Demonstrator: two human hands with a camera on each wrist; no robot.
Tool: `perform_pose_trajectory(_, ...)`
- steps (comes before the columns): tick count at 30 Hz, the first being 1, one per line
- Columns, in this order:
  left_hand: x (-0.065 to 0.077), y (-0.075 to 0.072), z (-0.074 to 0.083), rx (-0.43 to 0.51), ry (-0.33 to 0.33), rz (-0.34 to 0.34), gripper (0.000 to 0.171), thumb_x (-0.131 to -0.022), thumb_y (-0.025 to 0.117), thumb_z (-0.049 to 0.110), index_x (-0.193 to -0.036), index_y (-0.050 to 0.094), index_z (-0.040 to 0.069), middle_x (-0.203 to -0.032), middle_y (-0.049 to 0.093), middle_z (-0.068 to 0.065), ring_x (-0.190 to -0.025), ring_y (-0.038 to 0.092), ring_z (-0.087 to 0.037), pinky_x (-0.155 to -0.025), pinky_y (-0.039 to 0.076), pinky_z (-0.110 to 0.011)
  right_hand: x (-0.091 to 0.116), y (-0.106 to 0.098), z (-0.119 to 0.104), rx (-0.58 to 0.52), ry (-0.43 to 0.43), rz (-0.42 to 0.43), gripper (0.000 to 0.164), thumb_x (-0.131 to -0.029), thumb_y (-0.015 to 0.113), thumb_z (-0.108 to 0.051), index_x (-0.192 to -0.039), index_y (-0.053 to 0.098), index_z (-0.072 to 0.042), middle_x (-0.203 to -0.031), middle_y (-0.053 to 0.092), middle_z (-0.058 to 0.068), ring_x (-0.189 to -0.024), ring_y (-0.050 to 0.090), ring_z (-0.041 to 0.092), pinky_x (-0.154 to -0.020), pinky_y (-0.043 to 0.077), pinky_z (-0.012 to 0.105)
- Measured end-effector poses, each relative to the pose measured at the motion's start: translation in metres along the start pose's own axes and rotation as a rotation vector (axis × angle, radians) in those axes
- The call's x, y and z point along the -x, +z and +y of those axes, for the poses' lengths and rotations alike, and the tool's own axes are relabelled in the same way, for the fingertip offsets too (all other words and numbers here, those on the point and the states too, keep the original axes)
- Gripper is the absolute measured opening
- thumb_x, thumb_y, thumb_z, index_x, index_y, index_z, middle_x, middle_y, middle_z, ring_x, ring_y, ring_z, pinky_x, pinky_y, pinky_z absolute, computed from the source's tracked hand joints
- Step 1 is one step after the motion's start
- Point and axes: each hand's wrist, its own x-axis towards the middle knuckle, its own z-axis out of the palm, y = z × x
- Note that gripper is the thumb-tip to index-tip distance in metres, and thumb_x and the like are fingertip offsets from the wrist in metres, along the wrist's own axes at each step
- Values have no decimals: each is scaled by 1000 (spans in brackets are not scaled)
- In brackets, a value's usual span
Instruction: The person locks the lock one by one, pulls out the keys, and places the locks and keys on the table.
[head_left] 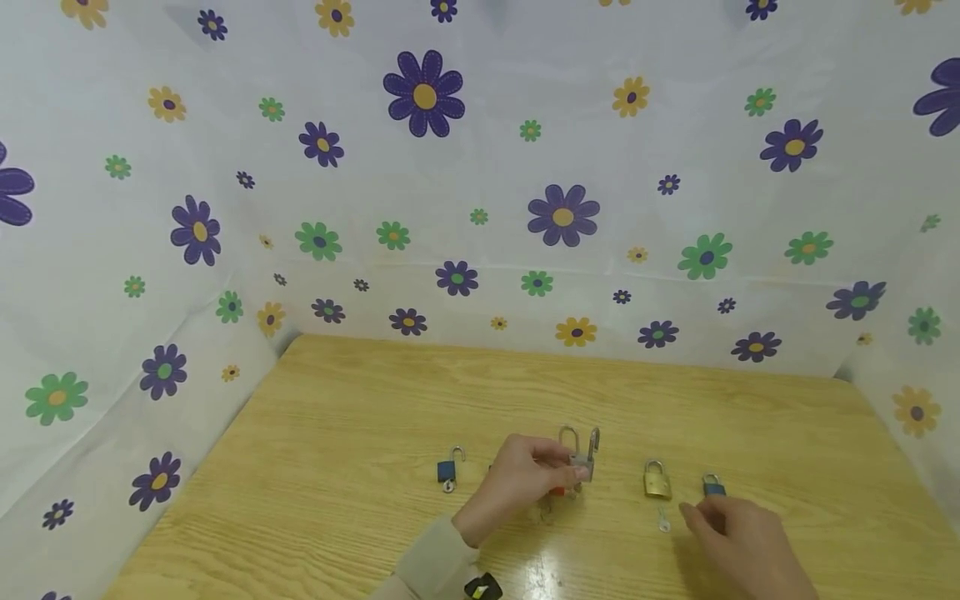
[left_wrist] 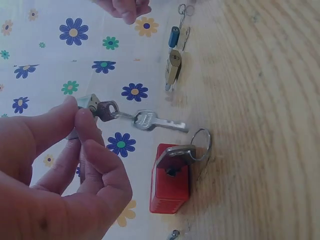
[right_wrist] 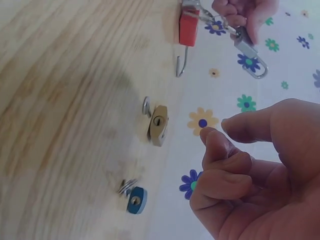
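Observation:
My left hand [head_left: 525, 475] pinches a small silver padlock [head_left: 587, 468] between thumb and fingers, raised above the table. One key [left_wrist: 107, 110] sits in its keyhole, and a second key [left_wrist: 157, 122] dangles from the ring. Below this hand a red padlock [left_wrist: 170, 192] rests on the table with a key in it; its shackle stands open in the right wrist view. My right hand [head_left: 742, 537] hovers over the table with loosely bent fingers and nothing held. It partly covers a blue padlock [head_left: 714, 486] in the head view.
A brass padlock [head_left: 657, 483] lies between the hands, its shackle closed, with a key [head_left: 663, 521] in front. Farther left lies another blue padlock [head_left: 446, 472] with an open shackle and a key. Flowered cloth [head_left: 480, 167] surrounds the wooden table [head_left: 360, 392] at the back and sides.

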Motion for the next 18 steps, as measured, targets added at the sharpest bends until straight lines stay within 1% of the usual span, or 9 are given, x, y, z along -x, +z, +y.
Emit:
perform_pose_trajectory(4, 1, 2, 1, -16, 30, 11, 30, -78, 82, 28, -102, 76, 11, -85, 75, -2, -73, 69, -22, -67, 59, -46, -2, 1, -9, -4, -66, 50, 23, -91, 65, -15, -69, 67, -8, -54, 52, -3, -50, 42, 12, -50, 39, 28)
perform_pose_trajectory(7, 2, 6, 3, -48, 72, 14, 28, -77, 82, 29, -100, 77, 12, -85, 75, -1, -73, 67, -16, -67, 59, -43, -4, 1, -19, -30, -63, 69, 18, -92, 64, -17, -81, 72, -6, -62, 63, 0, -55, 49, 12, -53, 44, 29)
perform_pose_trajectory(9, 3, 8, 4, -73, 102, 10, 27, -78, 82, 29, -98, 78, 13, -85, 75, 0, -73, 66, -12, -67, 58, -39, -6, 0, -27, -56, -53, 77, 19, -94, 63, -20, -87, 74, -6, -70, 69, 2, -59, 53, 12, -55, 47, 31)
perform_pose_trajectory(12, 4, 11, 4, -102, 132, -5, 23, -78, 82, 29, -95, 78, 16, -85, 75, 3, -73, 66, -8, -65, 57, -32, -9, -1, -39, -114, -54, 92, 24, -96, 60, -25, -86, 74, -8, -75, 73, 3, -62, 56, 12, -57, 49, 32)
perform_pose_trajectory(15, 6, 14, 4, -120, 173, -31, 19, -79, 81, 27, -94, 78, 17, -84, 75, 3, -72, 66, -7, -63, 57, -29, -12, -3, -51, -159, -75, 114, 30, -98, 58, -33, -87, 73, -9, -71, 70, 2, -61, 56, 13, -57, 49, 32)
perform_pose_trajectory(18, 6, 16, 4, -126, 214, -54, 17, -79, 81, 25, -94, 79, 16, -83, 75, 2, -71, 66, -7, -59, 56, -26, -15, -3, -61, -172, -106, 139, 35, -97, 57, -39, -89, 73, -9, -70, 68, 0, -62, 57, 13, -57, 50, 32)
